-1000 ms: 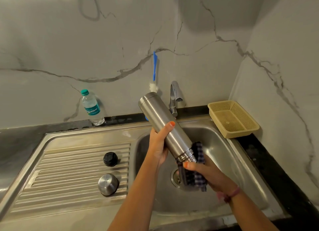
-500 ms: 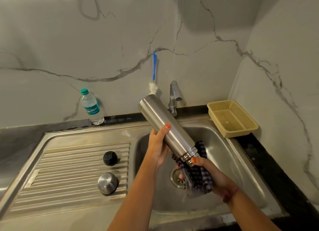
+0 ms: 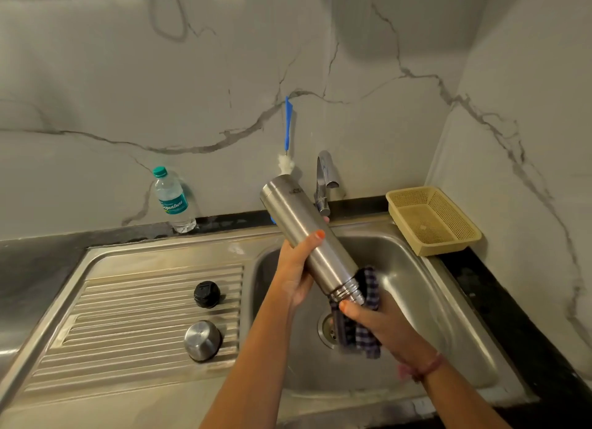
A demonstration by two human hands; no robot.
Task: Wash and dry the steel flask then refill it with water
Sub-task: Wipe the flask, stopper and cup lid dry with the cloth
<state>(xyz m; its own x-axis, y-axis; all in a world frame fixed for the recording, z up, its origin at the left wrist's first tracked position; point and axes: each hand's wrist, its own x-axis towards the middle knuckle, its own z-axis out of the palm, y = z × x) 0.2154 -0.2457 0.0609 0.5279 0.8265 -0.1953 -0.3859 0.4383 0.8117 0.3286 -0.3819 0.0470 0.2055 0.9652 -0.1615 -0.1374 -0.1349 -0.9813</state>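
Note:
The steel flask (image 3: 301, 228) is tilted over the sink basin (image 3: 416, 278), its base up and left, its threaded mouth down and right. My left hand (image 3: 296, 268) grips its middle from below. My right hand (image 3: 374, 324) holds a dark checked cloth (image 3: 360, 331) wrapped around the flask's mouth, thumb on the threads. The flask's steel cap (image 3: 202, 340) and black inner stopper (image 3: 207, 294) lie on the ribbed drainboard (image 3: 134, 316). A plastic water bottle (image 3: 173, 199) with a green cap stands at the back wall.
A steel tap (image 3: 324, 182) rises behind the basin, with a blue-handled bottle brush (image 3: 287, 133) leaning on the marble wall. A beige plastic basket (image 3: 432, 220) sits at the sink's right back corner. The drain (image 3: 326, 329) is under the cloth.
My right hand and the cloth shifted around the flask's mouth, slightly out and back. The flask stayed tilted in my left hand.

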